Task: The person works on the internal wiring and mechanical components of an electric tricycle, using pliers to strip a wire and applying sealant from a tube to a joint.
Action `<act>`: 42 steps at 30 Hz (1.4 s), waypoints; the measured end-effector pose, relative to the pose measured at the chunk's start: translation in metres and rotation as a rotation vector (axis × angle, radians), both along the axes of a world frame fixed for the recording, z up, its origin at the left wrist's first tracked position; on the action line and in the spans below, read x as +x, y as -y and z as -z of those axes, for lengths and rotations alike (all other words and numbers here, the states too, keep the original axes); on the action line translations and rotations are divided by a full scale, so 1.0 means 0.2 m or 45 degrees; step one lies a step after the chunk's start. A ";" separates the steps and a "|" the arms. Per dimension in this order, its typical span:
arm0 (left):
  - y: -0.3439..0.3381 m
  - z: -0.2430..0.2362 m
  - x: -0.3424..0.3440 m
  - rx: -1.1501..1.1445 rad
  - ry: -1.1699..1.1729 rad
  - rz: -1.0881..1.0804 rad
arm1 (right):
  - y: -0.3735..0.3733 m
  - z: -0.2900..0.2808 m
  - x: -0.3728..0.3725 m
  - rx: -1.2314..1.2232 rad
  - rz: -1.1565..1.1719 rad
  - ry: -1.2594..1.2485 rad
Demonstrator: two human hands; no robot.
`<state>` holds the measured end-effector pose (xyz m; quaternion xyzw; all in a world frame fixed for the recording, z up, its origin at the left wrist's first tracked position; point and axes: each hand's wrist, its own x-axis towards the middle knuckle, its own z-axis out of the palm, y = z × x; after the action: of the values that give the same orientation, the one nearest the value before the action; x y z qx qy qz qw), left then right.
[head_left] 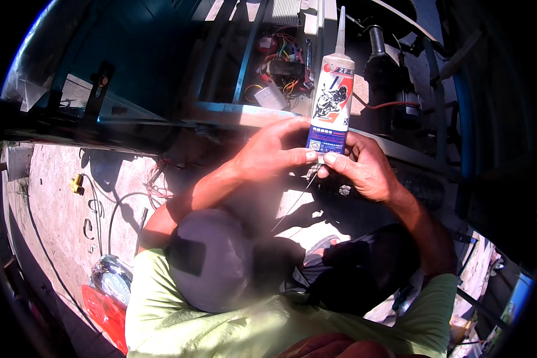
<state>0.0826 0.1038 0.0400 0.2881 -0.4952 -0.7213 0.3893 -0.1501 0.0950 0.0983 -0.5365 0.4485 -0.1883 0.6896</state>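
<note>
Both hands grip a white plastic squeeze tube with a long nozzle, upright at upper centre of the frame.

Left hand (268, 152) and right hand (364, 167) pinch the white-and-blue tube (333, 98) at its lower end, fingers closed on it. Behind it, a tangle of coloured wires (280, 65); a yellow plug (76, 184) lies on the concrete floor (53, 209) at left.

Tube's (331, 101) lower end hidden behind fingers of both hands. Left hand (271, 152) palm turned away, unseen. Tangle of wires (280, 68) in the open compartment too small to sort. Blurred grey patch (212, 259) covers lower centre.
</note>
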 end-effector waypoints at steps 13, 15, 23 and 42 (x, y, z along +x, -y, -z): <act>0.01 -0.02 0.00 -0.044 0.054 0.008 | 0.00 -0.01 0.00 -0.009 -0.006 -0.017; 0.01 0.00 0.00 -0.047 0.027 0.002 | 0.00 0.00 0.00 -0.013 -0.007 -0.001; 0.01 0.00 0.01 -0.054 0.034 0.000 | 0.00 -0.01 0.01 -0.026 -0.014 -0.024; 0.01 0.02 0.00 -0.115 -0.018 0.003 | 0.01 0.03 0.00 0.004 -0.005 -0.031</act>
<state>0.0824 0.1023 0.0364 0.2644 -0.5249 -0.7006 0.4046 -0.1499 0.0924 0.0927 -0.5386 0.4562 -0.1799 0.6852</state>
